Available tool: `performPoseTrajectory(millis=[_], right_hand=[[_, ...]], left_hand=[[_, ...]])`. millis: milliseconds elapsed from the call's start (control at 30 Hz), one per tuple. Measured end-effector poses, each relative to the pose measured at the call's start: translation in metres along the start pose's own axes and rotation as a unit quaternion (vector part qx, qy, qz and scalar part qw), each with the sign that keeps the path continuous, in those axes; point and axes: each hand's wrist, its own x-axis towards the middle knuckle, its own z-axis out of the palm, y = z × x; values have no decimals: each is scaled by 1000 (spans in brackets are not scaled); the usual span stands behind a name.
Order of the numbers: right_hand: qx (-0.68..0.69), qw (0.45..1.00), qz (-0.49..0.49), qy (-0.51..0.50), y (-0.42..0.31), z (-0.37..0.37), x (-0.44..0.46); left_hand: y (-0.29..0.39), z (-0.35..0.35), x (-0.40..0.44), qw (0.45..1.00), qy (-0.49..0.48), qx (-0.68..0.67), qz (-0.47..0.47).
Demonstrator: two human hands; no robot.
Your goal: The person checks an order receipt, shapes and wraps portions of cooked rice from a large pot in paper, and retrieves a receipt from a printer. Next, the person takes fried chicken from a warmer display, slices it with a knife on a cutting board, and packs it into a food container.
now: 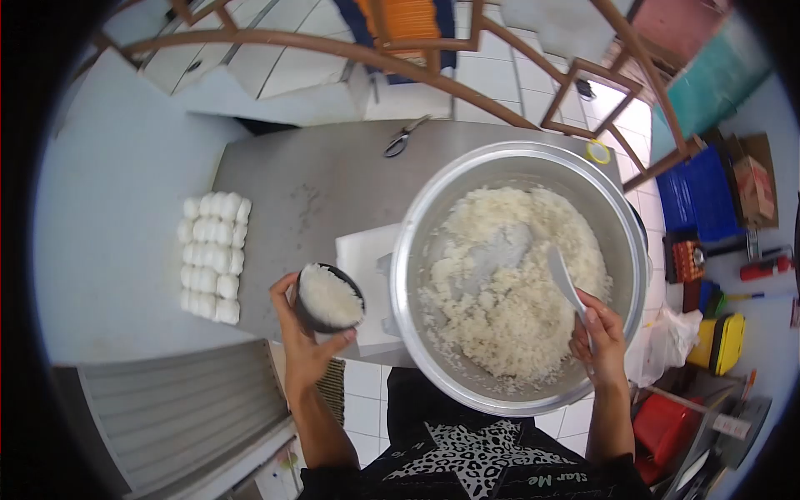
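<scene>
Large metal pot (403,283): loose rice (517,333) inside. Well left of pot, rows of white bundles (215,258), contents hard to make out. Just left of pot, left hand (308,354) curled round dark bowl (307,319) heaped with rice, base hidden. Over pot, right hand (600,340) grips paddle (564,277), handle partly covered.

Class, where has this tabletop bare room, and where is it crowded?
Bare tabletop lies between the white bundles and the pot, nearer than the scissors and beyond the held bowl. The pot crowds the right side.
</scene>
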Motion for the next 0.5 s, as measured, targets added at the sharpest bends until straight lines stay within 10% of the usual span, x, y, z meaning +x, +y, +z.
performPoseTrajectory(millis=[133,267,400,500], right_hand=[[-117,991,29,58,11,14,12],[-273,962,6,24,26,38,42],[-590,805,-58,-18,30,36,61],[-783,611,-114,-14,44,12,111]], left_hand=[[-92,-20,36,973,-25,223,45],[-213,52,59,822,-167,545,-9],[-150,8,60,888,-98,449,-20],[-124,-42,68,998,-5,60,4]])
